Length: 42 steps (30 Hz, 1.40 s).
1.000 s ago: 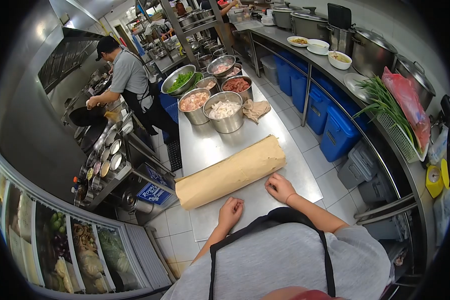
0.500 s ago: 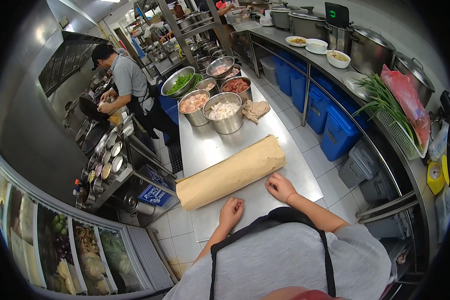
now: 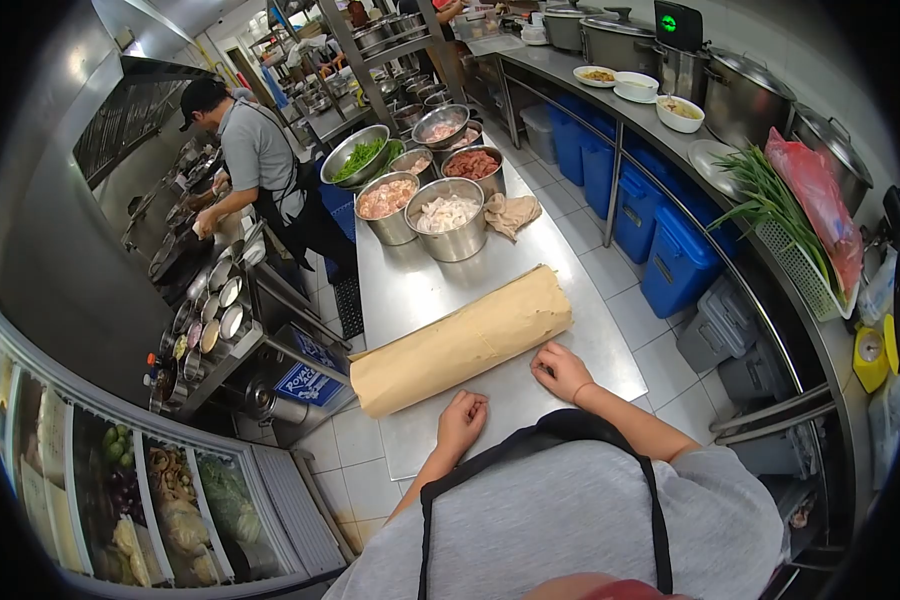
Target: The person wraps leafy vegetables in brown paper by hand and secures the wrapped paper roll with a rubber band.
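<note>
Across the near part of the steel table lies a long tan roll that looks like brown paper, its right end uneven. My left hand rests on the table just in front of the roll, fingers curled in and nothing visible in them. Closer to the roll's right end is my right hand, also curled, its fingertips near the lower edge; whether they touch it I cannot tell. Behind the roll stand a metal pot of pale white pieces, a crumpled beige cloth and several containers of raw meat.
A bowl of chopped greens stands at the table's far left. On the left, a co-worker works at the stove. Blue bins sit under the right counter, which holds pots and a basket of green stalks. A glass-topped fridge is at lower left.
The co-worker's arms have moved lower and the wok by them has shifted. My hands and the roll stay in place, apart from a slight camera shift.
</note>
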Available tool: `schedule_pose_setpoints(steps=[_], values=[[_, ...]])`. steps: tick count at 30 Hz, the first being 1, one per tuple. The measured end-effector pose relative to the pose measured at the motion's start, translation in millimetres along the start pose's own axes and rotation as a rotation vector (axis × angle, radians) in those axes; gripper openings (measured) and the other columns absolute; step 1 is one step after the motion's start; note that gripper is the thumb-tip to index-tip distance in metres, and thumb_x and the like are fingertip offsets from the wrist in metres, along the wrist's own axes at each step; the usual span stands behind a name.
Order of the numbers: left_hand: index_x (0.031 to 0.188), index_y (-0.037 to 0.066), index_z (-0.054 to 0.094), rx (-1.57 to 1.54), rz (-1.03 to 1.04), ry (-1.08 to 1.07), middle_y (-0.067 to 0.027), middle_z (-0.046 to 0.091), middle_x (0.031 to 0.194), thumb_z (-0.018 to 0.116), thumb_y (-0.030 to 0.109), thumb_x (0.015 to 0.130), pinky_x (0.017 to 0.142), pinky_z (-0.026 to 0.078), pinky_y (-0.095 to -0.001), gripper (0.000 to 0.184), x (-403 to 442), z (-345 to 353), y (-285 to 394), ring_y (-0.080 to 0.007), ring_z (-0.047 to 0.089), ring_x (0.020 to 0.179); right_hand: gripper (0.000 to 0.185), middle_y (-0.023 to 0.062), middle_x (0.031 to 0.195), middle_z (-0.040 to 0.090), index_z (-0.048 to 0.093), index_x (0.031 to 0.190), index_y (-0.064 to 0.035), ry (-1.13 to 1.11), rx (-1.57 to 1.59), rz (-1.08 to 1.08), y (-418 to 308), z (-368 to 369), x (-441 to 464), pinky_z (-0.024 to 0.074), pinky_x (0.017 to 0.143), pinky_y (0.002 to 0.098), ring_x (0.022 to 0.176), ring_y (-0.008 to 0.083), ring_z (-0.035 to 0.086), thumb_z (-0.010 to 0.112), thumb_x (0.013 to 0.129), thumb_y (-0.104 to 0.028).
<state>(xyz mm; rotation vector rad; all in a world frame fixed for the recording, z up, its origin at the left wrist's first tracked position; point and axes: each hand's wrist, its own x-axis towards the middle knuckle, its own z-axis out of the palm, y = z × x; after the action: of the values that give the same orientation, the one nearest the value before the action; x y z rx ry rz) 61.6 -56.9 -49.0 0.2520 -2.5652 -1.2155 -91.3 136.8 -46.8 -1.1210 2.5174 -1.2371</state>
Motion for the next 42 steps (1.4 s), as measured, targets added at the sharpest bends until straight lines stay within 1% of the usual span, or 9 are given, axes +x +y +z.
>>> schedule_pose_setpoints(steps=[9, 13, 17, 19, 20, 22, 25, 32, 42], values=[[0.094, 0.004, 0.061, -0.032, 0.089, -0.015, -0.0067, 0.054, 0.080, 0.063, 0.009, 0.078, 0.055, 0.044, -0.0253, 0.017, 0.6, -5.9, 10.0, -0.0140, 0.053, 0.059, 0.012, 0.0046, 0.085, 0.054, 0.058, 0.083, -0.0099, -0.037, -0.001, 0.025, 5.9, 1.3, 5.8, 0.0464, 0.068, 0.0324, 0.077, 0.0206, 0.057, 0.063, 0.078, -0.019], [0.105, 0.007, 0.058, 0.092, 0.287, 0.163, -0.0095, 0.056, 0.092, 0.070, 0.014, 0.073, 0.061, 0.046, -0.0298, 0.034, 28.6, -55.8, 56.8, -0.0207, 0.056, 0.074, 0.045, 0.0111, 0.104, 0.056, 0.045, 0.114, -0.0037, -0.338, 0.994, 0.617, 3.2, -9.3, 15.9, 0.0511, 0.070, 0.0303, 0.085, 0.0181, 0.061, 0.060, 0.086, -0.035], [0.124, 0.009, 0.046, 0.244, 0.213, 0.230, -0.0149, 0.052, 0.109, 0.076, 0.030, 0.067, 0.083, 0.043, -0.0362, 0.068, 73.8, -116.7, 67.4, -0.0299, 0.051, 0.099, 0.051, 0.0162, 0.110, 0.055, 0.040, 0.117, -0.0012, -0.442, 1.029, 0.664, 3.8, -8.7, 17.3, 0.0509, 0.079, 0.0331, 0.097, 0.0237, 0.060, 0.056, 0.087, -0.039], [0.138, 0.009, 0.028, 0.558, 0.140, -0.070, -0.0188, 0.045, 0.124, 0.078, 0.043, 0.061, 0.096, 0.035, -0.0415, 0.098, 87.1, -130.2, 53.8, -0.0321, 0.045, 0.113, 0.054, 0.0179, 0.114, 0.053, 0.037, 0.122, -0.0019, -0.465, 1.250, 0.703, 8.0, -9.1, 22.8, 0.0504, 0.081, 0.0354, 0.102, 0.0263, 0.058, 0.054, 0.088, -0.041], [0.138, 0.009, 0.028, 0.558, 0.123, -0.065, -0.0188, 0.045, 0.124, 0.078, 0.043, 0.061, 0.096, 0.035, -0.0415, 0.098, 94.7, -132.5, 47.0, -0.0321, 0.045, 0.113, 0.059, 0.0194, 0.119, 0.051, 0.031, 0.128, -0.0037, -0.545, 1.271, 0.691, 11.6, -6.4, 25.1, 0.0495, 0.083, 0.0371, 0.107, 0.0275, 0.056, 0.052, 0.089, -0.042], [0.142, 0.008, 0.014, 0.603, -0.086, -0.461, -0.0216, 0.039, 0.131, 0.079, 0.053, 0.052, 0.102, 0.032, -0.0405, 0.120, 115.9, -129.7, 33.7, -0.0336, 0.039, 0.122, 0.060, 0.0192, 0.121, 0.050, 0.030, 0.130, -0.0045, -0.633, 1.250, 0.661, 6.3, -2.6, 29.5, 0.0480, 0.085, 0.0381, 0.109, 0.0273, 0.054, 0.051, 0.089, -0.042], [0.142, 0.005, 0.015, 0.451, -0.194, -0.703, -0.0225, 0.039, 0.132, 0.079, 0.056, 0.050, 0.102, 0.032, -0.0373, 0.123, 152.2, -118.4, 16.0, -0.0340, 0.038, 0.123, 0.061, 0.0183, 0.124, 0.048, 0.027, 0.132, -0.0061, -0.694, 1.240, 0.640, -3.2, 3.1, 36.7, 0.0447, 0.090, 0.0401, 0.114, 0.0269, 0.050, 0.050, 0.089, -0.043], [0.136, 0.002, 0.028, 0.298, -0.159, -0.839, -0.0230, 0.044, 0.126, 0.080, 0.048, 0.050, 0.099, 0.036, -0.0366, 0.111, 171.4, -97.6, 31.8, -0.0333, 0.043, 0.119, 0.058, 0.0123, 0.128, 0.046, 0.030, 0.132, -0.0110, -0.597, 1.357, 0.672, -8.2, 25.0, 34.8, 0.0418, 0.092, 0.0408, 0.118, 0.0242, 0.046, 0.049, 0.090, -0.046], [0.131, -0.003, 0.034, 0.393, -0.007, -0.337, -0.0244, 0.050, 0.116, 0.082, 0.039, 0.047, 0.094, 0.040, -0.0393, 0.105, 110.8, -46.6, 81.3, -0.0350, 0.050, 0.109, 0.063, 0.0063, 0.135, 0.035, 0.021, 0.134, -0.0245, -0.388, 1.683, 0.500, 7.0, 5.9, 2.4, 0.0374, 0.095, 0.0440, 0.121, 0.0231, 0.038, 0.053, 0.086, -0.048]])
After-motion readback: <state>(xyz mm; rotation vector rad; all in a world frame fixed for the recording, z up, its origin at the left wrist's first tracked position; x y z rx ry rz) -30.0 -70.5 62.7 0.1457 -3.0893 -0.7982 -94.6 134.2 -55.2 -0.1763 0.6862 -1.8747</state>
